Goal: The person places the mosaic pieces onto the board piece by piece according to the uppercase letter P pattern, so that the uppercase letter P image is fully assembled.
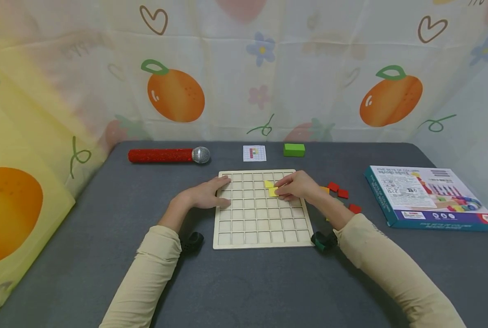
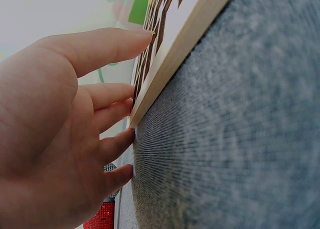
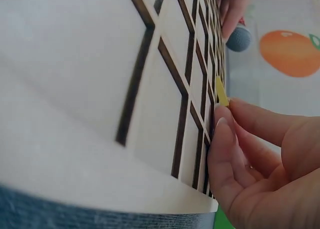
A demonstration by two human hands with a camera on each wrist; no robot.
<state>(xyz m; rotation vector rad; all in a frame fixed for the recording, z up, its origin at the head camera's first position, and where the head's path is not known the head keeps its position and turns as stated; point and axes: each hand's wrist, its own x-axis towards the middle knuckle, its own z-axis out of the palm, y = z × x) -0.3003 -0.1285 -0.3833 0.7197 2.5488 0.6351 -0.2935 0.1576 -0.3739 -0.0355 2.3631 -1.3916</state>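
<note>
A pale wooden grid board (image 1: pixel 250 238) lies flat on the dark table. My left hand (image 1: pixel 206 192) rests at its left edge, fingers extended; in the left wrist view the thumb (image 2: pixel 115 46) reaches over the rim. Over the board's upper right part, my right hand (image 1: pixel 299 186) pinches a small yellow tile (image 3: pixel 222 92) between thumb and fingertips. The tile stands tilted against the grid in the right wrist view. From above, two yellow patches show by the fingertips, one yellow piece (image 1: pixel 269 184) just above the other (image 1: pixel 273 192); the fingers partly cover them.
Loose red tiles (image 1: pixel 343 193) and some yellow ones lie right of the board, partly behind the right forearm. Along the back are a red microphone (image 1: pixel 162 156), a small pattern card (image 1: pixel 254 153) and a green block (image 1: pixel 294 150). A flat box (image 1: pixel 432 196) lies at the right.
</note>
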